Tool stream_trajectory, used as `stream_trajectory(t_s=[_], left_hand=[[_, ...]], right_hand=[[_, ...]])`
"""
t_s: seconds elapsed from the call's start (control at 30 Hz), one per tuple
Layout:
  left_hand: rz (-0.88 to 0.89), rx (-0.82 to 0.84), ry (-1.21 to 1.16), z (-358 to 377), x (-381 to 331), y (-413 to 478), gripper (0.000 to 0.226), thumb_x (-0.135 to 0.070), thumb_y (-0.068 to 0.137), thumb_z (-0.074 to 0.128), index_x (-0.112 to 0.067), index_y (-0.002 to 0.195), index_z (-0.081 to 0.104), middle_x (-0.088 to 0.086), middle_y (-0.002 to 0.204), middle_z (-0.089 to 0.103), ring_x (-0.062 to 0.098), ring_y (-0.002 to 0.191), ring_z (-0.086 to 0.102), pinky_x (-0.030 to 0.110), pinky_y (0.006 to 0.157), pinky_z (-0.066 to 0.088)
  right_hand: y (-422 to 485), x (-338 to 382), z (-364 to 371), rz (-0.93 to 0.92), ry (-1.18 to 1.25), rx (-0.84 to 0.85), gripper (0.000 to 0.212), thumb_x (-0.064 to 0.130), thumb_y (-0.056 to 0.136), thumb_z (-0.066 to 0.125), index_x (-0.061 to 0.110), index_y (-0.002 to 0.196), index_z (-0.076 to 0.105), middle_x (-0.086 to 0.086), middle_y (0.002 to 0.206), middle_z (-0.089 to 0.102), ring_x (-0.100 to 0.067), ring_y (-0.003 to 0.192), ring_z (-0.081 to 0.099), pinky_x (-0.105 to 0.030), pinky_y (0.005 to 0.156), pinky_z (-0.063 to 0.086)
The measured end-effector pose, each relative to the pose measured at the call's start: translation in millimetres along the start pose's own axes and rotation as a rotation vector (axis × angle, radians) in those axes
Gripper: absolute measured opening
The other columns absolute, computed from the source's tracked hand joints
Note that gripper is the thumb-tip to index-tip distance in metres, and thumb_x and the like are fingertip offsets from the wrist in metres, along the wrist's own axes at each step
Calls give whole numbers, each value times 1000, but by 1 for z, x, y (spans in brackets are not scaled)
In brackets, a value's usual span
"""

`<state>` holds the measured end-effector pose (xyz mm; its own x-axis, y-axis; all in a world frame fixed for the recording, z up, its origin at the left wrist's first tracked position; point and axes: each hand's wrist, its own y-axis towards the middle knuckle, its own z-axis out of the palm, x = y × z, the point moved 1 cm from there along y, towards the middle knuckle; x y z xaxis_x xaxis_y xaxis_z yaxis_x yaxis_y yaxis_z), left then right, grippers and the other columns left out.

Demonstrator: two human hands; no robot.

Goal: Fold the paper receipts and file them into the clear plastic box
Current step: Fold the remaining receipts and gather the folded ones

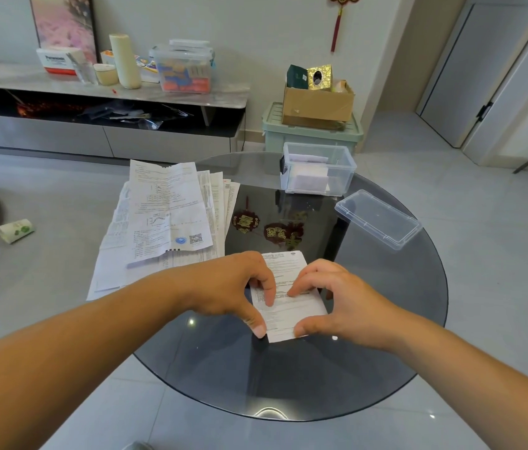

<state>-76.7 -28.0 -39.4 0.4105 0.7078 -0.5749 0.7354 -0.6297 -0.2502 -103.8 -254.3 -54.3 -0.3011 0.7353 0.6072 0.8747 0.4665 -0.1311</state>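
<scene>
A folded white receipt [291,306] lies flat on the round dark glass table [321,384] in front of me. My left hand [233,287] presses its left edge with fingertips and thumb. My right hand [337,300] presses the right edge, its index fingertip on the middle of the paper. A fanned stack of unfolded receipts [165,216] lies at the table's left, hanging over the rim. The clear plastic box [317,168] stands open at the far side with folded papers inside. Its clear lid [377,217] lies to the right of it.
Red and gold ornaments [269,227] show through the glass at the table's middle. A crumpled paper [16,230] lies on the floor at left. Behind stand a low TV cabinet [103,92] and a green bin [312,133] with a cardboard box on top.
</scene>
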Motion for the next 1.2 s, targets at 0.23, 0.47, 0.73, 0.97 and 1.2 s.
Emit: stream_trajectory(t_s=[0.23,0.47,0.73,0.97,1.2], left_hand=[[-3,-77,-67,2,1,4,22,-36,78,84,-30,95,72,-12,110,54,7,100,52,28,91,51],[-5,-113,-320,-6,7,0,11,-34,86,76,-24,89,72,0,90,70,25,89,63,42,82,54],[-56,-126,-403,-5,10,3,34,-60,84,67,-27,93,67,-4,97,72,23,97,67,46,90,57],[-94,-271,-140,0,-1,3,28,-50,86,71,-28,98,58,-9,89,66,10,80,64,28,73,56],[-176,-396,49,7,0,13,33,-47,88,68,-26,108,51,-11,101,62,8,87,60,28,73,54]], right_hand=[[6,-3,-2,-13,-5,-28,36,43,77,83,45,107,63,26,113,48,5,108,47,-12,83,38],[1,2,-5,-30,-16,-18,45,56,76,77,41,115,60,27,114,48,2,114,44,-14,84,42],[14,5,-4,12,16,-193,30,44,97,54,24,78,63,7,82,61,-9,77,56,-30,66,44],[35,13,-6,77,55,-234,21,49,92,62,36,107,54,17,98,62,-4,85,60,-25,70,50],[39,9,-1,169,-68,-318,76,55,83,71,36,144,31,19,102,51,-11,100,52,-40,99,44]])
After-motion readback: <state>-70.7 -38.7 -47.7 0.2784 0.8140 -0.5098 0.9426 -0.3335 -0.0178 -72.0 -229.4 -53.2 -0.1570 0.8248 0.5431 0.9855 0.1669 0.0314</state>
